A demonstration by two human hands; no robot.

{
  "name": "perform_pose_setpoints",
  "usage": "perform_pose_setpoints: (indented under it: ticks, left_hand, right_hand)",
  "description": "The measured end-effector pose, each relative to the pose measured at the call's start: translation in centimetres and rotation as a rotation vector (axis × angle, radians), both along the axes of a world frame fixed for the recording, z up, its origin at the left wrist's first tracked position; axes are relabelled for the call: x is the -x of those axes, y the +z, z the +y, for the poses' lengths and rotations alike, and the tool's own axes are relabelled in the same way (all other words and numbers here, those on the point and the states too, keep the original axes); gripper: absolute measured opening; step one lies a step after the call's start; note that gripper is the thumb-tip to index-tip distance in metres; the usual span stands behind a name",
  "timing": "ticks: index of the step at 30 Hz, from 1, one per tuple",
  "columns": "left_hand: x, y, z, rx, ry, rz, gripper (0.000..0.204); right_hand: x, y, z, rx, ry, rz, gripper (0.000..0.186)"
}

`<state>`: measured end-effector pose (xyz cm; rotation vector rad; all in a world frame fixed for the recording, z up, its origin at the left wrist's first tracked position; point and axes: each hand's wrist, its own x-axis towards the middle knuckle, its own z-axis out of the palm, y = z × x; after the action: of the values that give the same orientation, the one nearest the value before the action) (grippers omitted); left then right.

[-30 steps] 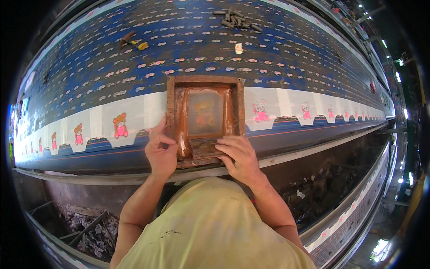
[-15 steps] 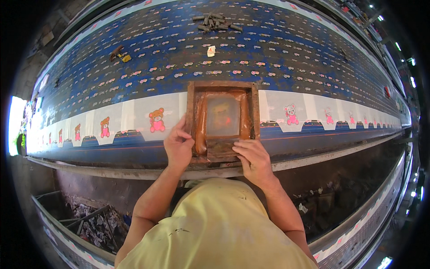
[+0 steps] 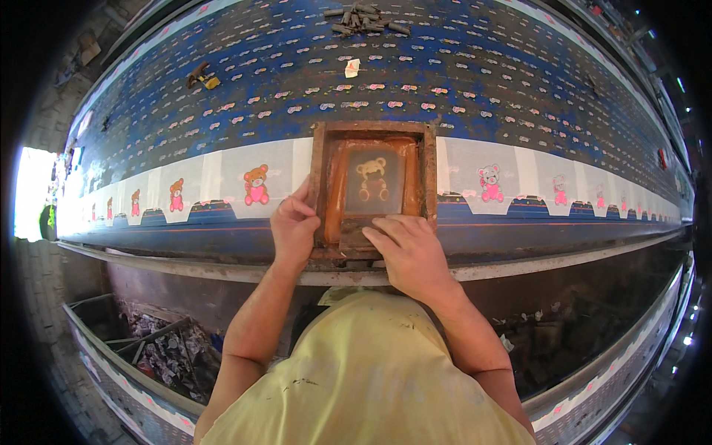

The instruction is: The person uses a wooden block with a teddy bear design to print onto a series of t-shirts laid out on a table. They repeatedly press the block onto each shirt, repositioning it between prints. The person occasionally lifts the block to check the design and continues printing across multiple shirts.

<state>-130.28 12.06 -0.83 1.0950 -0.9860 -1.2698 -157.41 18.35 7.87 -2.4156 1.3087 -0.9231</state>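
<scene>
A rust-brown wooden frame [image 3: 374, 127] with a translucent mesh panel [image 3: 374, 194] sits on a white printed strip [image 3: 221, 185]. A pale teddy bear shape shows in the mesh. My left hand [image 3: 295, 226] grips the frame's lower left side, fingers bent around it. My right hand [image 3: 409, 252] holds a dark wooden squeegee [image 3: 354, 236] along the lower part inside the frame. Brown bears with pink hearts [image 3: 256, 185] are printed on the strip to the left; paler grey and pink bears [image 3: 489, 183] are to the right.
The long blue-and-grey table [image 3: 482, 74] carries a pile of grey cylinders [image 3: 363, 21], a yellow-handled tool [image 3: 208, 78] and a paper scrap [image 3: 351, 67]. A metal rail [image 3: 519, 263] runs along the near edge, above a dark trough with debris [image 3: 170, 348].
The bear shape in the mesh shows more distinctly. My right hand has shifted slightly forward, its fingers lying further over the squeegee. The whole view has shifted slightly.
</scene>
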Motion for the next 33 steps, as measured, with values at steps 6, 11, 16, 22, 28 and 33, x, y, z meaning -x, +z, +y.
perform_pose_setpoints:
  ticks: [6,11,16,22,28,33]
  left_hand:
    - [0.2,-0.9,-0.1,0.017,0.016,-0.039,0.029]
    - [0.0,-2.1,-0.2,0.064,0.005,-0.106,0.024]
    - [0.4,-2.9,0.1,0.1,0.031,-0.119,0.023]
    - [0.3,-2.6,0.1,0.168,0.023,-0.224,0.022]
    - [0.2,-1.8,0.2,0.241,0.01,-0.346,0.026]
    - [0.2,-1.3,0.2,0.27,-0.012,-0.324,0.029]
  right_hand:
    - [1.1,3.4,-2.7,-0.238,0.096,0.294,0.044]
    - [2.2,4.2,-8.5,-0.329,0.083,0.283,0.047]
    - [1.5,2.5,-13.7,-0.225,-0.034,0.246,0.042]
    - [1.3,1.7,-15.1,-0.204,-0.041,0.203,0.05]
    - [0.0,0.8,-9.9,-0.157,-0.037,0.264,0.057]
    - [-1.1,1.3,-5.1,-0.194,-0.019,0.264,0.061]
